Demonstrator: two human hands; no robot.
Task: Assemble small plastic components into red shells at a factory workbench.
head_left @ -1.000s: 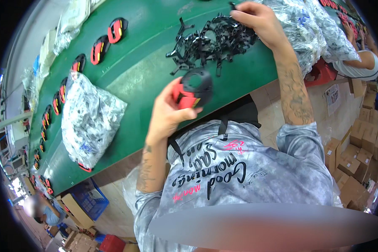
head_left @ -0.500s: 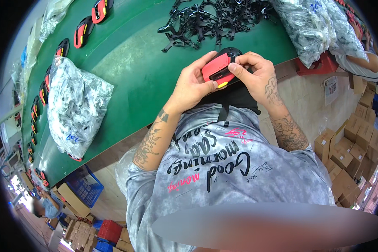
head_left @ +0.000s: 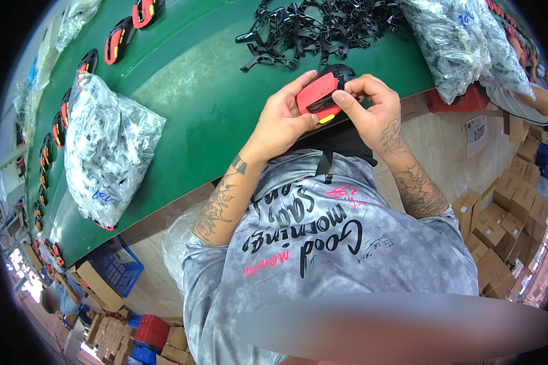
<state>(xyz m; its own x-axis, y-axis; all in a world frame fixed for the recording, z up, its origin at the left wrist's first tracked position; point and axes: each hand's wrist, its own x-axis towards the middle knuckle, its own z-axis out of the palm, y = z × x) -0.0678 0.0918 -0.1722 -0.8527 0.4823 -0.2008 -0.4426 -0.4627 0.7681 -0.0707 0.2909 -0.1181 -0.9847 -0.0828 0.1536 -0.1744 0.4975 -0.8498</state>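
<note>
Between my two hands is a red and black plastic casing point(head_left: 315, 95), shaped like a computer mouse, with a small yellow piece on its near edge. My left hand point(head_left: 284, 115) wraps its left side, thumb along the near edge. My right hand point(head_left: 371, 109) pinches at the black right side, thumb pressed on the dark strip; the fingertips behind it are partly hidden. The casing is held above the near edge of the green table point(head_left: 207, 121). Just beyond it lies a tangled heap of thin black plastic frames point(head_left: 323, 33).
A clear bag of parts point(head_left: 112, 152) lies on the left of the table, beside a curved row of similar red and black casings point(head_left: 120, 41). More bags point(head_left: 447, 48) stand at the right. Below are a blue crate point(head_left: 122, 267), cardboard boxes point(head_left: 493, 228) and a co-worker point(head_left: 67, 292).
The view has shifted slightly, so the table items sit a little differently. Both hands keep almost the same hold on the casing, which has tilted very slightly.
</note>
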